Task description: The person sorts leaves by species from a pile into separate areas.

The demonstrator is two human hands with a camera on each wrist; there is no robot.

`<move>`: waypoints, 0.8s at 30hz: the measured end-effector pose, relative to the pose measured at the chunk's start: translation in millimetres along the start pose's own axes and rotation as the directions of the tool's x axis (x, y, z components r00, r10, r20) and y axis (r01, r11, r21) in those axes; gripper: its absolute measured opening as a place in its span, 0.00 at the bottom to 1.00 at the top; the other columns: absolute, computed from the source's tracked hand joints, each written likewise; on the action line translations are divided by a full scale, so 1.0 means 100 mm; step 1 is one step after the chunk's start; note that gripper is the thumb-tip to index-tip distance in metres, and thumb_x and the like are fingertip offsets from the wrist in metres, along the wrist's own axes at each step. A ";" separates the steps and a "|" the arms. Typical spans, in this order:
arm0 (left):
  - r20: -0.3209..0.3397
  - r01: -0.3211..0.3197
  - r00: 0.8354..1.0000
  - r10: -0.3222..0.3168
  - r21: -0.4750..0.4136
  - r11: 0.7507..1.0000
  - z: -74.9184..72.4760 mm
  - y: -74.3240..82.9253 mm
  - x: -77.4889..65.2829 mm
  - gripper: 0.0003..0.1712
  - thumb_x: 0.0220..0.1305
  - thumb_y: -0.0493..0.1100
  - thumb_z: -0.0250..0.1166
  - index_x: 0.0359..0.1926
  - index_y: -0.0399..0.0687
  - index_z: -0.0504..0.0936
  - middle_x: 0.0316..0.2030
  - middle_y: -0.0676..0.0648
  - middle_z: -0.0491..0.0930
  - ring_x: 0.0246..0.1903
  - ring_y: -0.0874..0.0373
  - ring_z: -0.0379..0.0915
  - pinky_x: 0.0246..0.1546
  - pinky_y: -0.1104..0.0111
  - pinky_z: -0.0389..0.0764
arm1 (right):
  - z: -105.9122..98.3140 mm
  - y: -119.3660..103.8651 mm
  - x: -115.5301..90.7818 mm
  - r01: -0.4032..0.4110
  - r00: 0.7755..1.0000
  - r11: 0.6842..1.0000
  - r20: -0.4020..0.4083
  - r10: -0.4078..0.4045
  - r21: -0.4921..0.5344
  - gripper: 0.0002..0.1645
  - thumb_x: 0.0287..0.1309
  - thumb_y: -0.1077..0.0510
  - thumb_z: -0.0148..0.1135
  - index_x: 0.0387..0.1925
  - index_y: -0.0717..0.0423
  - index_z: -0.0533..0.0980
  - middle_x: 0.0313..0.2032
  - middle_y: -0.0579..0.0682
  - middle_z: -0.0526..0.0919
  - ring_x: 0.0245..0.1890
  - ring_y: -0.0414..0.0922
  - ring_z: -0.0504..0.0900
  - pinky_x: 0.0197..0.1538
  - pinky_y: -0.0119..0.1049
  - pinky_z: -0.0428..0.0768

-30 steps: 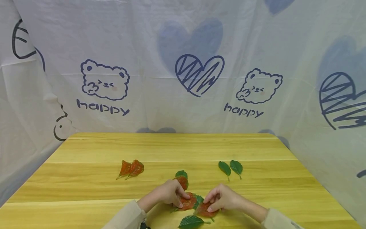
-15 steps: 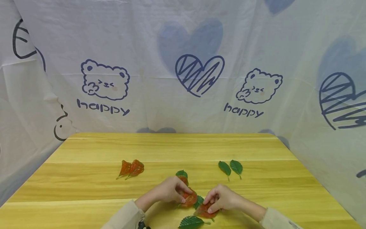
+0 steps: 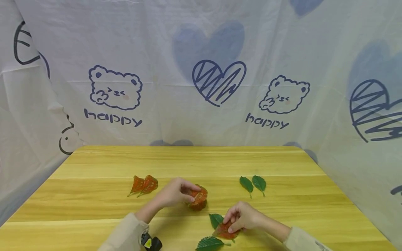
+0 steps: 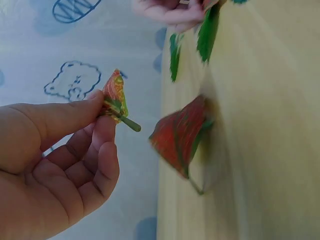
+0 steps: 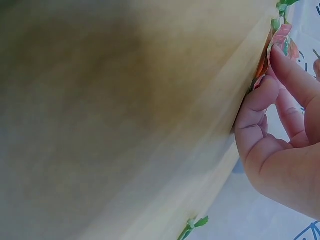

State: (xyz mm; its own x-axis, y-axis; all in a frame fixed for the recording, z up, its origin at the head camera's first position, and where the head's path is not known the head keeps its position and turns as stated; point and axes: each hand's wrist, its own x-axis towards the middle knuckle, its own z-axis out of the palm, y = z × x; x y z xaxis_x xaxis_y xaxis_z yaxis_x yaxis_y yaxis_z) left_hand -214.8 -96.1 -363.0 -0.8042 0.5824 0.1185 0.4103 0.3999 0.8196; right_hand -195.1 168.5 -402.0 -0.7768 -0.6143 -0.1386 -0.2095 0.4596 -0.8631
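Between thumb and index finger, my left hand [image 3: 176,193] pinches a red leaf [image 4: 114,95] by its stem end. That leaf is raised over a second red leaf [image 4: 180,134], which lies on the table with a bit of green at its edge in the left wrist view. At front right, my right hand [image 3: 243,218] pinches another red leaf [image 3: 225,231] low against the tabletop. A green leaf [image 3: 215,219] sits just behind that one, partly overlapped. Closer to the front edge lies another green leaf [image 3: 209,243], its stem pointing right.
Two overlapping red leaves, the nearer-to-middle red leaf [image 3: 150,184] among them, lie at back left. A pair of green leaves [image 3: 259,183] lies at back right. The wooden table [image 3: 94,205] backs onto a printed white curtain [image 3: 176,115].
My left hand has lifted a red leaf from beside the right hand and carried it back and left, above the red leaf at the middle. The right hand has stayed in place.
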 end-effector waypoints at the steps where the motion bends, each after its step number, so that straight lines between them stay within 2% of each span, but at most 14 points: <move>1: -0.015 -0.003 1.000 0.004 0.011 1.000 -0.02 0.00 -0.01 0.15 0.52 0.29 0.64 0.44 0.36 0.81 0.38 0.42 0.79 0.27 0.59 0.73 0.24 0.72 0.74 | 0.00 0.00 0.00 0.000 1.000 1.000 -0.001 0.000 0.000 0.09 0.37 0.72 0.68 0.28 0.66 0.80 0.17 0.45 0.71 0.10 0.33 0.60 0.12 0.23 0.61; 5: -0.060 0.006 0.998 -0.003 0.062 0.998 -0.11 0.00 -0.03 0.16 0.53 0.30 0.63 0.45 0.37 0.80 0.37 0.44 0.79 0.23 0.58 0.70 0.20 0.72 0.70 | 0.00 0.00 0.00 0.002 1.000 1.000 -0.002 -0.002 -0.005 0.09 0.37 0.72 0.68 0.28 0.66 0.80 0.17 0.45 0.71 0.10 0.33 0.60 0.12 0.23 0.61; 13: -0.144 0.073 0.988 -0.048 0.175 0.982 -0.27 -0.12 -0.08 0.16 0.54 0.29 0.61 0.45 0.37 0.80 0.34 0.47 0.79 0.23 0.60 0.67 0.20 0.71 0.69 | 0.00 0.01 0.00 0.005 1.000 1.000 0.003 -0.005 0.006 0.09 0.38 0.72 0.68 0.28 0.66 0.80 0.17 0.45 0.71 0.09 0.33 0.59 0.12 0.23 0.61; 18: -0.190 0.121 0.978 -0.084 0.187 0.975 -0.37 -0.20 -0.11 0.16 0.54 0.28 0.60 0.46 0.37 0.80 0.35 0.46 0.79 0.28 0.59 0.72 0.23 0.70 0.73 | 0.00 0.01 0.00 0.011 1.000 1.000 0.005 -0.011 0.008 0.09 0.38 0.72 0.68 0.28 0.66 0.80 0.17 0.45 0.71 0.09 0.33 0.59 0.12 0.23 0.60; 24: -0.242 0.184 0.962 -0.128 0.225 0.957 -0.45 -0.26 -0.14 0.16 0.54 0.27 0.60 0.45 0.37 0.80 0.34 0.46 0.79 0.28 0.58 0.72 0.25 0.69 0.74 | 0.00 0.00 -0.01 0.000 1.000 1.000 0.002 0.000 0.012 0.09 0.38 0.73 0.68 0.28 0.66 0.80 0.18 0.46 0.71 0.09 0.33 0.59 0.12 0.23 0.60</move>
State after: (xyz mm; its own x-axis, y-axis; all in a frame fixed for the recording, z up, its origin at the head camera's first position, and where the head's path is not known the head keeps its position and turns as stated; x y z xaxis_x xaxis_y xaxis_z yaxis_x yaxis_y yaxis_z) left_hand -233.7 -146.5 -361.2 -0.9301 0.3376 0.1443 0.3411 0.6488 0.6803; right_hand -194.6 168.8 -401.9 -0.7754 -0.6158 -0.1398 -0.2025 0.4522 -0.8686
